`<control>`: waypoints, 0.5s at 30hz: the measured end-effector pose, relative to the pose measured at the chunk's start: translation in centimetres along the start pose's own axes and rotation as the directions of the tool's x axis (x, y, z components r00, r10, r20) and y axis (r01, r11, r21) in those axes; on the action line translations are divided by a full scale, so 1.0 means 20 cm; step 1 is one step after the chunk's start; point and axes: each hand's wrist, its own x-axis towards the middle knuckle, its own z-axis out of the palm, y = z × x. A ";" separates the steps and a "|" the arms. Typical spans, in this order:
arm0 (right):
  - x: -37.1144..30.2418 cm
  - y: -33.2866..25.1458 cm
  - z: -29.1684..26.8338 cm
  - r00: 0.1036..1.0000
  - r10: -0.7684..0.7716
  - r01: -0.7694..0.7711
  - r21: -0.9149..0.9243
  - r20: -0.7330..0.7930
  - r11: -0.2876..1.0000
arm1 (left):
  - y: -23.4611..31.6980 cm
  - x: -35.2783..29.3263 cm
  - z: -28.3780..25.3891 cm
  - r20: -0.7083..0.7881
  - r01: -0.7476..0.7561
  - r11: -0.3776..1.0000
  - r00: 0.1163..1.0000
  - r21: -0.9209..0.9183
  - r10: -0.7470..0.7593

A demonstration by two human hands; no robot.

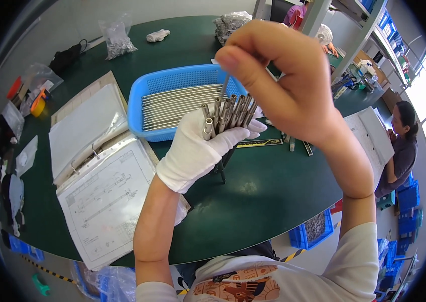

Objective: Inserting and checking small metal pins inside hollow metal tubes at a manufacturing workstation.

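Observation:
My left hand (185, 151), in a white glove, is closed around an upright bundle of thin metal tubes (229, 113). Their hollow ends point up at uneven heights, and the lower ends of some show as dark rods below the glove. Above the bundle is my bare right hand (298, 95), its thumb and forefinger pinched on a slim metal rod (224, 86). That rod slants down to the tube tops; whether its tip is inside one cannot be made out. Just behind the bundle, a blue plastic basket (134, 105) holds a layer of long metal rods (173, 108) lying side by side.
An open ring binder (110, 201) with a technical drawing lies left on the green table (253, 201). A black-and-yellow ruler (262, 143) lies right of the bundle. Bagged parts (118, 44) stand at the back. Another person (401, 146) sits at the right.

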 end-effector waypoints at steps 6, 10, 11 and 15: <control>-0.01 0.01 0.03 0.991 0.108 -0.112 0.041 0.082 0.993 | 0.00 0.00 0.00 -0.013 -0.040 0.991 0.999 0.131 0.043; -0.01 -0.01 0.01 0.997 -0.054 0.055 -0.012 0.064 0.998 | 0.00 0.00 0.00 -0.056 -0.035 0.976 0.997 0.217 0.048; -0.01 -0.01 0.02 0.997 -0.042 0.041 0.014 0.068 0.999 | 0.00 0.00 0.00 -0.055 -0.034 0.975 0.997 0.218 0.047; -0.04 0.01 0.03 0.998 -0.029 0.026 0.060 0.048 0.998 | -0.03 0.00 0.00 -0.036 -0.041 0.978 0.998 0.206 0.049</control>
